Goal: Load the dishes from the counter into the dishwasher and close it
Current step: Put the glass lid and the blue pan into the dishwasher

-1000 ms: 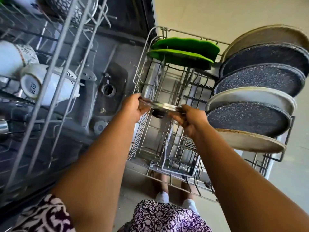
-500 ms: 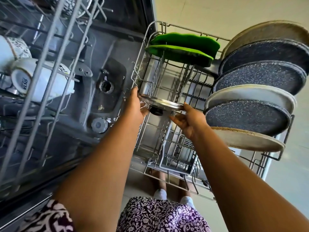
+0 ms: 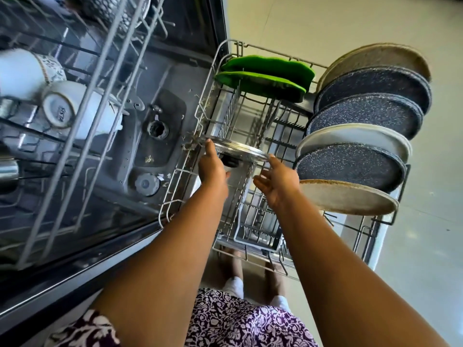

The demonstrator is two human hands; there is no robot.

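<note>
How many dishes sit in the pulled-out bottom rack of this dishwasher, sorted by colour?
Green plates: 2
Dark speckled plates: 3
Beige plates: 2
White plate: 1
Glass lid: 1
Total: 9

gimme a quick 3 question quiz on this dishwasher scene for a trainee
1. True or false: the lower rack is pushed fully into the dishwasher.
2. Between the left hand and right hand is: A a mug, B a glass lid, C a fork.
3. Fill in: the two plates at the rack's far end are ___.
Key: 1 false; 2 B; 3 green.
</note>
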